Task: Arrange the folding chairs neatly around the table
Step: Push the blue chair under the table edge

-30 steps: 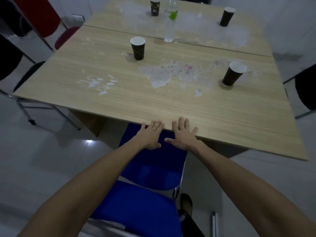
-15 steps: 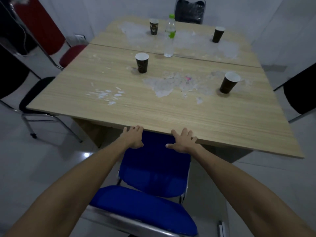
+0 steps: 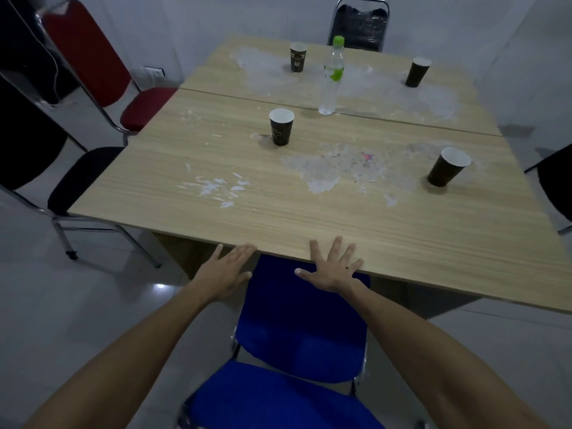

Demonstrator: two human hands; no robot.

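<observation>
From the head camera, the big wooden tabletop (image 3: 278,212) fills the middle of the view. The blue chair (image 3: 303,329) is right at the near edge of the tabletop, with its seat tucked part way under. Both hands are spread wide and flat with nothing in them. The left hand (image 3: 224,274) is at the near edge of the tabletop, just beside the blue chair's left side. The right hand (image 3: 332,269) is over the top of the blue seat, with its fingertips on or just above the tabletop edge; it is hard to tell if they touch.

On the tabletop stand four dark paper cups. The nearest cup (image 3: 281,126) is left of the middle, and another cup (image 3: 447,167) leans a bit near the right side. A clear water bottle (image 3: 332,78) stands tall past them. White dried patches cover parts of the tabletop.

At the left side of the tabletop are a black chair (image 3: 80,178) and a red chair (image 3: 139,109). A grey chair (image 3: 360,23) sits at the far end, and a dark one (image 3: 557,184) peeks in at the right side.

I think the blue chair is nearly in place. A hard shove now could bang it into the tabletop, and the shake could tip the leaning cup or the tall bottle. Fingers could also get pinched between the chair and the tabletop edge. A push from one hand only could leave the chair crooked
</observation>
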